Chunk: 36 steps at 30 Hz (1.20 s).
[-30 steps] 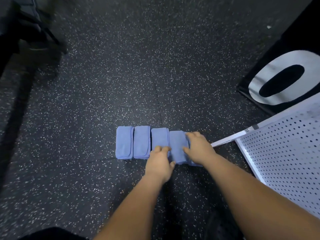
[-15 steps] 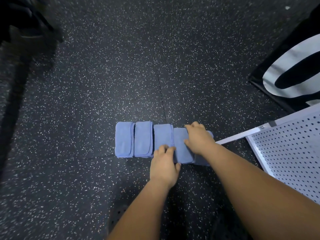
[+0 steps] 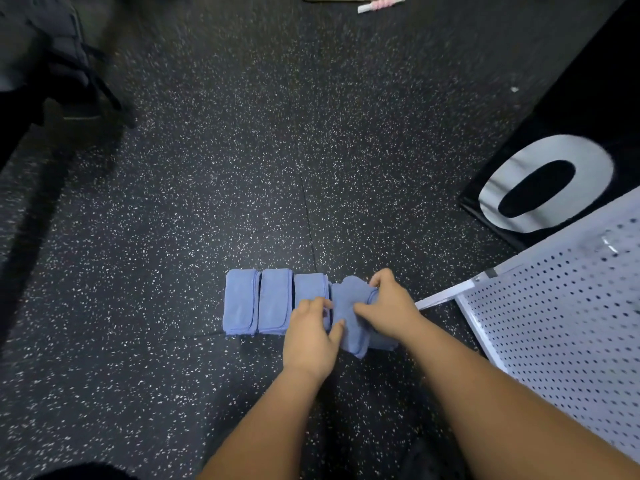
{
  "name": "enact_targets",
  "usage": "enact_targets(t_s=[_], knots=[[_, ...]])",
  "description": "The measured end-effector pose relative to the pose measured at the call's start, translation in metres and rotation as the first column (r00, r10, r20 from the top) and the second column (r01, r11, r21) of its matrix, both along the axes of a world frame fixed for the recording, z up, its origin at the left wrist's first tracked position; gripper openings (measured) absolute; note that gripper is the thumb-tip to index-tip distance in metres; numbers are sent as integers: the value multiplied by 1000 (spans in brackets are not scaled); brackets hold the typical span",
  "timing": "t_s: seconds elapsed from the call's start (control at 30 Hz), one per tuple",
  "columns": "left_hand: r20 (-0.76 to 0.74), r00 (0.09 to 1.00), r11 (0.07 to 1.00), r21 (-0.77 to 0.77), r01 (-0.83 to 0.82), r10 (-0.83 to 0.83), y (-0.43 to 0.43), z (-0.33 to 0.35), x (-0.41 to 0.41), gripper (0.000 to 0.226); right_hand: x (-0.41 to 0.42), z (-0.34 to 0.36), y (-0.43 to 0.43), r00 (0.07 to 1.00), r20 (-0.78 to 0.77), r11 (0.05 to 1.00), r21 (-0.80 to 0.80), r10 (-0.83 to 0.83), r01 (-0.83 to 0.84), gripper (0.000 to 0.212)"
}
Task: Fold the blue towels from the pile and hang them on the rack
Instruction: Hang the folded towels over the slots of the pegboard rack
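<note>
Several folded blue towels lie side by side in a row on the dark speckled floor; the leftmost towel (image 3: 240, 301) and its neighbour (image 3: 275, 301) lie flat and untouched. A third folded towel (image 3: 310, 287) is partly under my left hand (image 3: 311, 336). The fourth towel (image 3: 349, 306) is rumpled and lifted at its far end. My right hand (image 3: 389, 306) pinches its right edge, and my left hand grips its near left side. Another towel edge shows beneath it by my right wrist.
A white perforated metal panel (image 3: 561, 323) with a thin bar (image 3: 440, 297) stands at the right, close to the towels. A black board with a white ring (image 3: 554, 181) lies behind it. Dark bags (image 3: 45, 64) sit at the far left; a pink-and-white item (image 3: 381, 3) lies far ahead.
The fourth towel lay flat under my hands before; now both hands have gripped it and its far end is raised and crumpled. The head view has tilted up slightly.
</note>
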State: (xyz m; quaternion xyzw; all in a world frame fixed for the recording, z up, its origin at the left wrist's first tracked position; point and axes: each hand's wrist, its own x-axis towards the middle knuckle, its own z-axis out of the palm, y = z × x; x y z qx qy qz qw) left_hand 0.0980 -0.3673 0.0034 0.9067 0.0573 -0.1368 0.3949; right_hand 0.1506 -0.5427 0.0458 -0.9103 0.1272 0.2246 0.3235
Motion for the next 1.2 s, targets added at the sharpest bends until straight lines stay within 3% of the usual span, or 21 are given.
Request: enact_targets(t_s=[0.4,0.63,0.7,0.83,1.03,1.2], knots=[[160,986,990,-127,61,-41,-17,114,-22,24,-51,131,-10,962,239,980,174,-136,96,48],[213,977,941,-334,49,25,-30,189,-45,36,-95,200,-21,921,318,924,370,-225,98,37],[235,972,934,-349,70,14,-34,209,-52,43,-106,215,-27,908,359,926,370,-214,72,39],[280,960,928,-358,101,3,-41,245,-64,29,-126,244,-37,875,439,938,344,-204,46,45],[316,945,924,-328,197,-89,-52,287,-70,30,-146,283,-46,839,491,936,346,-234,58,50],[404,908,913,-317,257,-115,-63,321,-71,29,-161,310,-58,779,598,971,234,-187,53,50]])
